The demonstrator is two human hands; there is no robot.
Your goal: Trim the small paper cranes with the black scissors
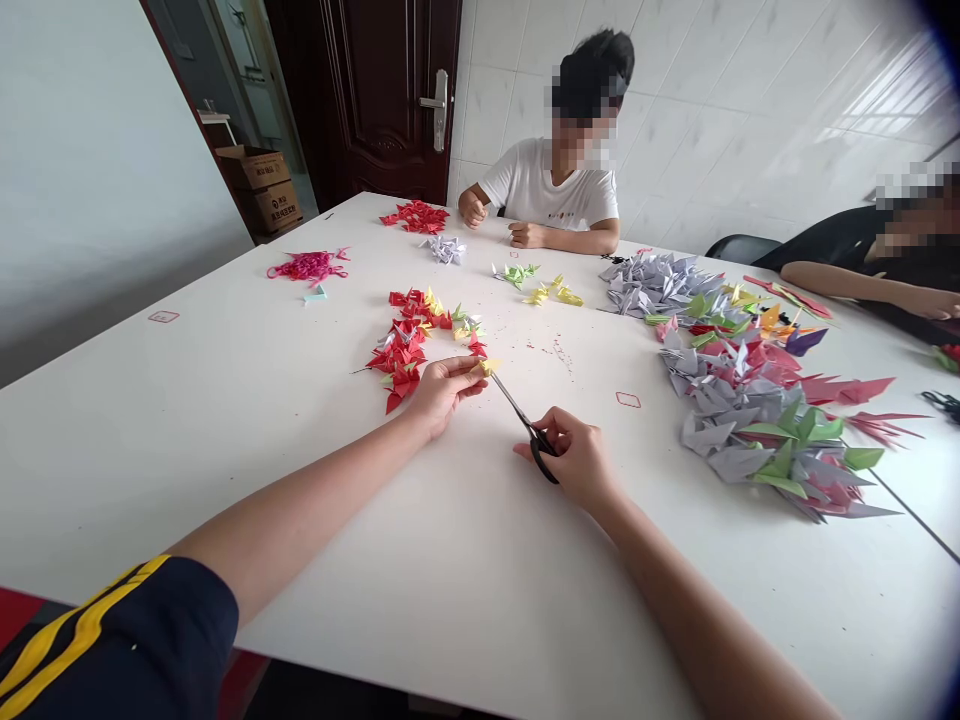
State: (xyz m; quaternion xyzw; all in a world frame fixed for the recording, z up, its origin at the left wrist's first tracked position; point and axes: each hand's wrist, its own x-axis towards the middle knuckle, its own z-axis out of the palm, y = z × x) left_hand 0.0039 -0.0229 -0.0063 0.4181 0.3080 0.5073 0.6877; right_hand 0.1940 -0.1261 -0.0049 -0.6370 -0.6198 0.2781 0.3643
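One yellow paper scrap point(487, 367) at the tips of black-handled scissors point(534, 435) on a white desk point(187, 480)

Far left of the scissors lies a tangle of magenta paper strips point(309, 265) with a pale blue paper piece point(316, 293). Beyond the scissors and leftward sit a heap of red folded paper point(415, 217) and a white folded-paper cluster point(444, 249). Nearer, a curved heap of red and mixed folded paper point(401, 350) lies just beside the left hand point(442, 392), whose grip pinches the scrap between thumb and fingers. The right hand point(571, 455) has its grip closed on the scissors' handles, tips angled up at the scrap. Pinching close to the tips, as here, looks the steadiest way to hold so small a piece.

Right of the scissors lie a green folded-paper cluster point(517, 273), a yellow folded-paper cluster point(553, 293) and a large grey, green and red folded-paper heap point(750, 400).

Counted: two hands, one pair of scissors, one scrap, six paper heaps, and two co-workers, a person in a white T-shirt point(551, 185) and a person in a black top point(847, 250).
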